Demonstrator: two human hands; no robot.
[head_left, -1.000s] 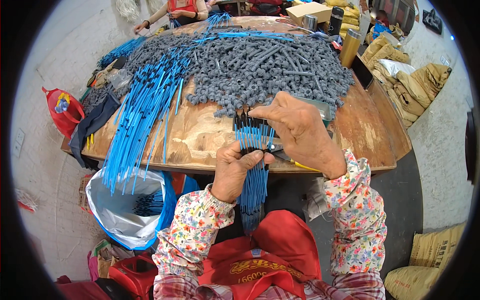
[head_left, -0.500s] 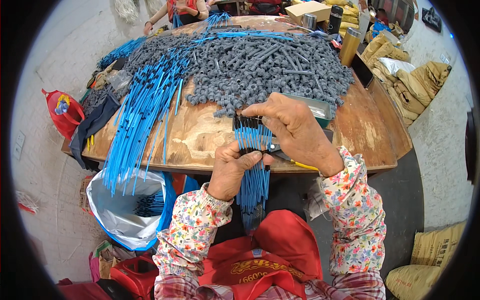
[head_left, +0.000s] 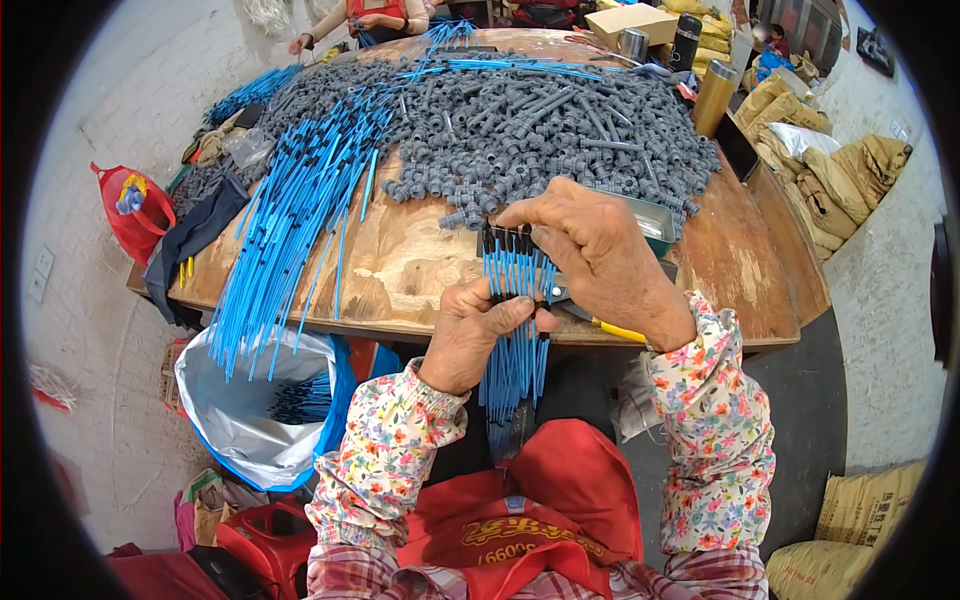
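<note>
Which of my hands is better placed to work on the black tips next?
Probably your right hand: it is up at the black tips, while your left hand is gripping the blue rods lower down.

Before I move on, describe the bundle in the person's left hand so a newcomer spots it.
Find the wooden table, then the middle of its near edge. There the left hand grips a bundle of thin blue tubes with black ends. Unlike the blue-tube pile on the table's left, it is held.

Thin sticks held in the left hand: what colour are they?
The sticks are mostly bright blue, with black upper ends; the head view shows them.
</note>
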